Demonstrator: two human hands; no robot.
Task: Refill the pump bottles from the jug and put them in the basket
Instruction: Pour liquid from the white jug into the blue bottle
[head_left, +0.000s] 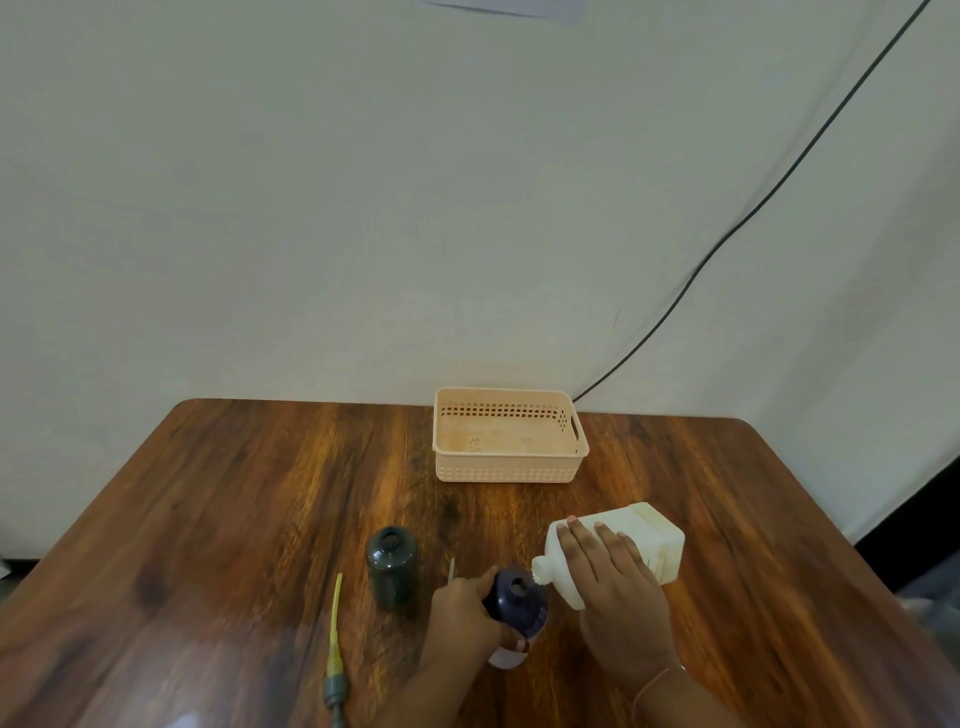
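My right hand (613, 587) grips a white jug (649, 535), tilted so its spout touches the open mouth of a dark blue bottle (519, 597). My left hand (462, 613) is wrapped around that blue bottle near the table's front. A second, dark grey bottle (391, 566) stands upright and uncapped to the left. A pump head with a yellow tube (335, 639) lies on the table at the front left. The peach basket (509, 465) sits at the back of the table with nothing visible in it.
The wooden table (208, 519) stands against a pale wall. A black cable (727, 244) runs down the wall behind the basket. A thin small object (452, 569) lies between the two bottles.
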